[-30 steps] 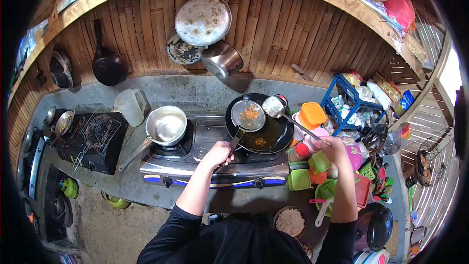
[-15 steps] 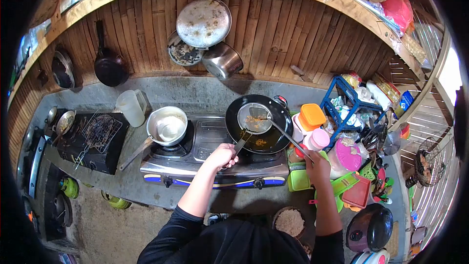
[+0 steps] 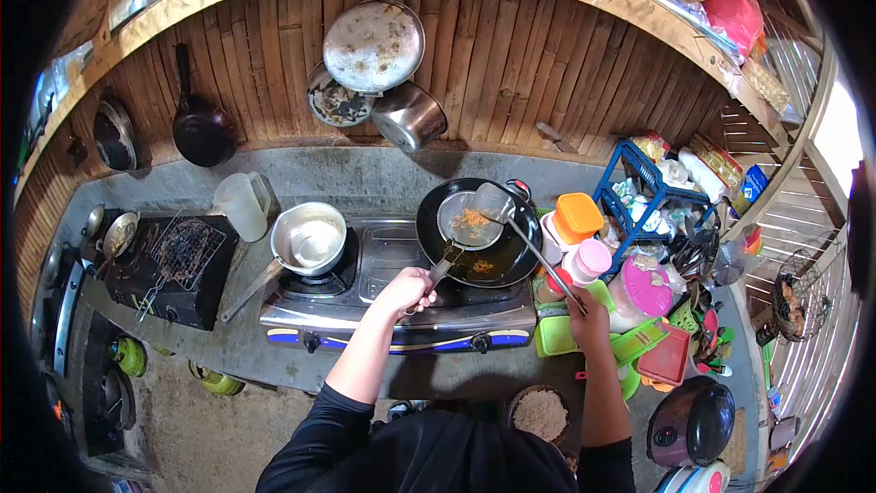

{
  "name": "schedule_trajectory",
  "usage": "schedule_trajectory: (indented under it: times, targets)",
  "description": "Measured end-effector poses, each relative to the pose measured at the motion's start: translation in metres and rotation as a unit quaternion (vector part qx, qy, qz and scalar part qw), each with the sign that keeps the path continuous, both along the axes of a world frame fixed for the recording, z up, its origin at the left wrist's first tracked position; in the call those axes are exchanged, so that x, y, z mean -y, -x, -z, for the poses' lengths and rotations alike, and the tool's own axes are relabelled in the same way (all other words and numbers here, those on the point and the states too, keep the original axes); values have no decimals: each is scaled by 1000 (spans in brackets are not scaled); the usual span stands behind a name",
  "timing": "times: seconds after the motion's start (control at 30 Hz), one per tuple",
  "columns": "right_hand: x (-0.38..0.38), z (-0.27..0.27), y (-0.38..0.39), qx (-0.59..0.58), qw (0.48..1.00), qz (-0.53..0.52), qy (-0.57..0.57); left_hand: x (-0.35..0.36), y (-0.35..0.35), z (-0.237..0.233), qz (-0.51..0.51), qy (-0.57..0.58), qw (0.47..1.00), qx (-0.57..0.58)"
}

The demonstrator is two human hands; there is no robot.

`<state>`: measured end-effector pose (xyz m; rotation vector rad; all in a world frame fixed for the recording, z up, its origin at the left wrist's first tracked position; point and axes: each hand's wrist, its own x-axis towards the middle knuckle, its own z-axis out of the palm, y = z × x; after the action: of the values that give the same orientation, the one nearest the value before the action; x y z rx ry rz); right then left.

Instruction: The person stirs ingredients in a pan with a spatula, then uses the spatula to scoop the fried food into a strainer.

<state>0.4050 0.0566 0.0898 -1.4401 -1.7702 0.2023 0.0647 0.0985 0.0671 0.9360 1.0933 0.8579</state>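
My left hand [image 3: 409,292] is closed around the handle of a round wire strainer [image 3: 453,236], which I hold over the black wok [image 3: 522,260]. Orange-brown fried bits [image 3: 472,218] lie in the strainer's mesh. In my right hand [image 3: 589,312] is the long handle of a metal spatula [image 3: 545,262]. Its broad blade reaches over the far right part of the strainer, beside the bits. More orange bits [image 3: 483,267] show in the oil at the bottom of the wok. The wok stands on the right burner of a two-burner gas stove [image 3: 401,310].
A saucepan [image 3: 308,237] sits on the left burner, its handle pointing toward me. Plastic containers [image 3: 579,217] crowd close to the wok's right, before a blue rack [image 3: 630,173]. Farther left are a plastic jug [image 3: 242,207] and a black grill stove [image 3: 173,288].
The spatula blade has swung from the strainer's middle toward its far right rim, and the fried bits sit heaped there. The strainer has shifted slightly, with both hands keeping their holds.
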Motion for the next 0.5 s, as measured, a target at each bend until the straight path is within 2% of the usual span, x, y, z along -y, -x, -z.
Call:
schedule_trajectory:
  times: [0.1,0.17,0.27,0.37,0.5]
  targets:
    - [4,-2,-1,-31,999,10,12,0,10,-3,-1,-9,999,-42]
    - [5,3,-6,-75,994,29,72,-3,20,-4,7,-5,998,-67]
    - [8,4,-6,-88,992,30,82,-14,34,1,14,3,994,-110]
    - [6,16,-10,-90,994,25,62,-24,41,5,22,-4,977,-212]
    - [9,15,-6,-110,991,14,69,-30,42,-2,27,1,972,-231]
